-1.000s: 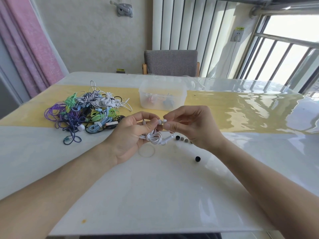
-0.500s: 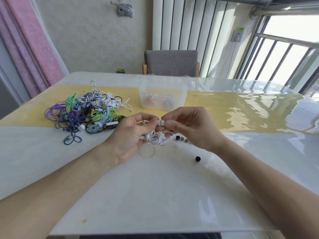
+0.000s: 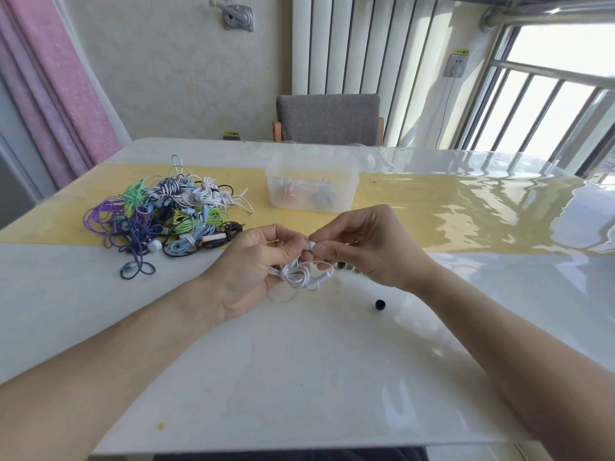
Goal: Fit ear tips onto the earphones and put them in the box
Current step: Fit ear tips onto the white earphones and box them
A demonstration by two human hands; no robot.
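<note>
My left hand (image 3: 256, 261) grips a coiled white earphone (image 3: 298, 272), its cable hanging in loops below my fingers. My right hand (image 3: 362, 244) pinches the white earbud end (image 3: 310, 245) between thumb and forefinger, right against my left fingertips. Whether an ear tip sits on the bud is hidden by my fingers. A clear plastic box (image 3: 312, 184) stands behind my hands and holds a few earphones. A single black ear tip (image 3: 380, 305) lies on the table near my right wrist, and more small dark ear tips (image 3: 346, 266) lie under my right hand.
A tangled pile of coloured earphones (image 3: 166, 214) lies at the left on the yellow strip of the white table (image 3: 299, 377). A grey chair (image 3: 327, 119) stands behind the table's far edge. Window bars are at the right.
My hands have closed together slightly, and my right fingers have shifted on the earbud end. The coiled cable stays in my left hand.
</note>
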